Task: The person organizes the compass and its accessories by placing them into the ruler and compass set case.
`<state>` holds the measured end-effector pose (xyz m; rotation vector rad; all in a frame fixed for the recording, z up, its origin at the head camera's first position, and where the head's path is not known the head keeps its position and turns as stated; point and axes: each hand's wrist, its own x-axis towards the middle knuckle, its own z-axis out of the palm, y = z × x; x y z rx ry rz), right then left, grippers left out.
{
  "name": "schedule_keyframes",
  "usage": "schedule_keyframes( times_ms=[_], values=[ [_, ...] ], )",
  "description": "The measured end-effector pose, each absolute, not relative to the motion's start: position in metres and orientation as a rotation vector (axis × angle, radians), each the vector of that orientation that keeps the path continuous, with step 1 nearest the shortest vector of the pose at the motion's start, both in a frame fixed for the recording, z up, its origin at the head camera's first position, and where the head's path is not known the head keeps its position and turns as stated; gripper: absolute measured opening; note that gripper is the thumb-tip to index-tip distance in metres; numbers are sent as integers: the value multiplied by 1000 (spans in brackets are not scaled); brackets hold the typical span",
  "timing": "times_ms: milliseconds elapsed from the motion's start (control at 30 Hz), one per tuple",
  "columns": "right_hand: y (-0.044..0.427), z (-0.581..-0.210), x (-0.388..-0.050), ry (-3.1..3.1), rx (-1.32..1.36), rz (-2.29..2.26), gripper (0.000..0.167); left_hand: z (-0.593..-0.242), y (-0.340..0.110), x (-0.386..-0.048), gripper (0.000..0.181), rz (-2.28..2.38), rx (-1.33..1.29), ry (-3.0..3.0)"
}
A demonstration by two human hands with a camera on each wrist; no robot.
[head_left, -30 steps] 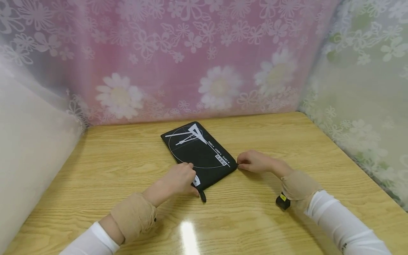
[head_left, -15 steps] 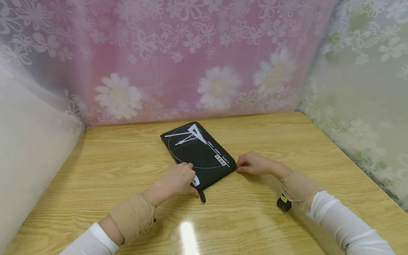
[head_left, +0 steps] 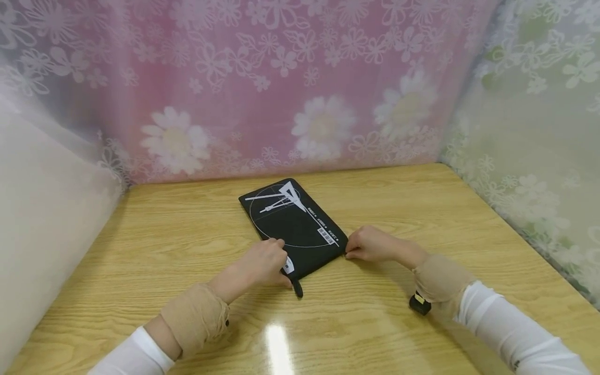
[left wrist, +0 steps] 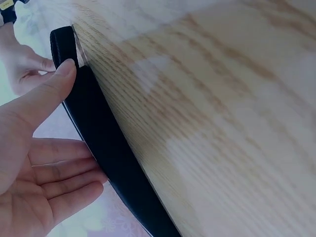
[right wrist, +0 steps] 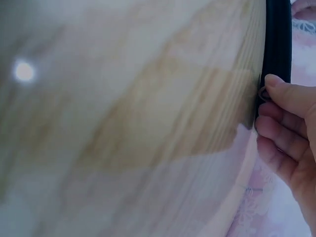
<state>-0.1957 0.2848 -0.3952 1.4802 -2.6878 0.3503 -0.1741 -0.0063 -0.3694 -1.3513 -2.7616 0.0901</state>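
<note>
A flat black zip pouch (head_left: 304,229), printed with white drawing instruments and a circle, lies slanted on the table. My left hand (head_left: 262,263) holds its near left corner. In the left wrist view the thumb presses by the black strap loop (left wrist: 64,44), while the other fingers lie against the pouch's printed side. At the right corner my right hand (head_left: 372,244) pinches a small zipper pull (right wrist: 264,94) between thumb and forefinger. The right wrist view shows the pouch's dark edge (right wrist: 277,39) above these fingertips. Whether the zipper is parted cannot be made out.
The wood-grain table (head_left: 178,229) carries a bright light reflection near its front. A pink flowered curtain (head_left: 244,104) hangs behind, a pale flowered one (head_left: 539,156) at the right. A small black device (head_left: 419,303) sits under the right wrist band.
My right hand has moved slightly toward me and left, along the pouch's near right corner, with the zipper pull. The pouch has shifted very slightly; my left hand stays in place.
</note>
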Motion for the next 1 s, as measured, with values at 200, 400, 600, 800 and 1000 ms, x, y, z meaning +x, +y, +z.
schedule_keyframes(
  times_ms=[200, 400, 600, 800, 1000],
  values=[
    [277, -393, -188, -2619, 1480, 125, 10, -370, -8, -174, 44, 68, -1346, -2769],
    [271, -391, -183, -2631, 1408, 67, 12, -369, -10, -174, 43, 63, -1357, -2760],
    [266, -390, -179, -2699, 1363, 47, 14, -370, -9, -174, 42, 66, -1355, -2750],
    [259, -390, -177, -2707, 1392, 94, 16, -371, -10, -175, 41, 40, -1350, -2765],
    [256, -391, -179, -2717, 1410, 129, 20, -371, -10, -174, 41, 31, -1347, -2758]
  ],
)
